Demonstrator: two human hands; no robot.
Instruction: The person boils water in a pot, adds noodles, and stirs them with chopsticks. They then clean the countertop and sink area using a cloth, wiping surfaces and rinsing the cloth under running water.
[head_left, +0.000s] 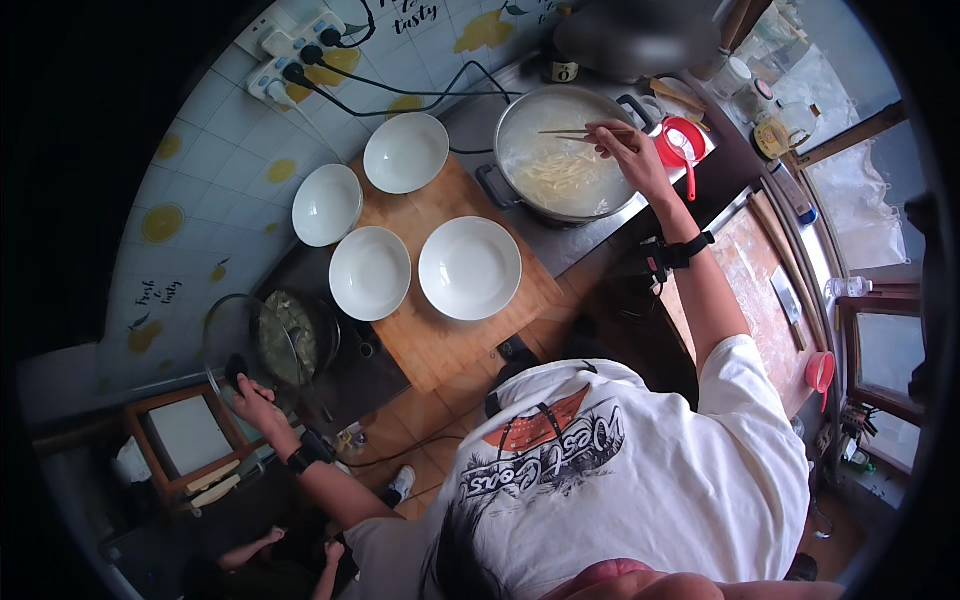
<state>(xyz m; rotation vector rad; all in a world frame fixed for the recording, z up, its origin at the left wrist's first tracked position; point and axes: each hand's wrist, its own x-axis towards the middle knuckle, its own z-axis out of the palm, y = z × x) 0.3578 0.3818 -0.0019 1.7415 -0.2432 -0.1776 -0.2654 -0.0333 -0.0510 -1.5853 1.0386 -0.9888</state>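
Wooden chopsticks (562, 133) are held in my right hand (626, 150), over a wide two-handled pot (525, 120) of cloudy liquid. Pale noodles (559, 176) lie in the pot. On the left, my left hand (256, 405) grips the dark knob of a glass lid (217, 330), which is tilted at a dark pot of greenish soup (283, 349) with a ladle in it. White bowls (470, 268) stand on a wooden board (435, 352) between the two pots. Nothing shows inside the bowls.
A red strainer or ladle (690, 161) is right of the large pot. Farther right, a floured board (750, 277) holds a cleaver (786, 296) and a rolling pin (784, 255). Cords run from a power strip (289, 56) behind the pot. Another person's forearms (251, 550) show at lower left.
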